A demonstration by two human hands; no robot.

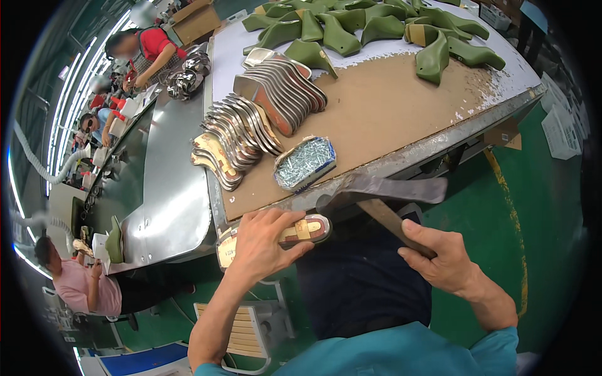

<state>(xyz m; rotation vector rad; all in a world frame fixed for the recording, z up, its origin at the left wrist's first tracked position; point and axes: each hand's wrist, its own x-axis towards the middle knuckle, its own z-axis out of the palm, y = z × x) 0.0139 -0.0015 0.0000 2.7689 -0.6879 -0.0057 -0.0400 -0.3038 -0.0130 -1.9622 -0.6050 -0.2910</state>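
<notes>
My left hand (pixel 266 241) is closed over a shoe last (pixel 316 227) at the table's near edge. Its sole side faces up, carrying a brown and cream insole; my palm and fingers hide the middle. In my right hand (pixel 442 254) is a hammer (pixel 384 216), gripped low on its wooden handle. The long dark metal head is raised beside the toe end of the last, apart from it, and slightly blurred. Just beyond stands an open box of small nails (pixel 305 163) with a blue side.
Stacks of sole-shaped pieces with shiny edges (pixel 282 88) stand behind the nails. Green shoe lasts (pixel 342 34) lie across the far side of the table (pixel 382 106). A metal-topped bench (pixel 172 207) adjoins at left, with several people working along it. A slatted chair (pixel 244 332) stands below.
</notes>
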